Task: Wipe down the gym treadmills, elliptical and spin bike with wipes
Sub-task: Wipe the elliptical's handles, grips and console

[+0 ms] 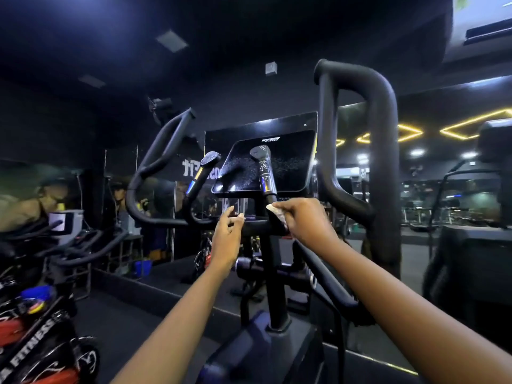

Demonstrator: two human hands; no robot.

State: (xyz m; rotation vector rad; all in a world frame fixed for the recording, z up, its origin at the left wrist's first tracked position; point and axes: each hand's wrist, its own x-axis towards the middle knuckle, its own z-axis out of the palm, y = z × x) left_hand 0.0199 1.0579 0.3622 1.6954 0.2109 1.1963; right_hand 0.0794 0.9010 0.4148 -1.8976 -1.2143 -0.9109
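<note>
Setting recorded as a commercial gym. An elliptical [273, 300] with console [293, 164] and tall black arm handles [385, 162] is seen at centre. Spin bikes [47, 345] lettered "FITNESS" are ranged at left. Walls are lined with mirrors [432, 173]; yellow strip lights [471, 121] are noted beneath a black ceiling [221, 37].

wipe [275, 213] | white, crumpled | pressed against black upright elliptical [271, 273]
</note>
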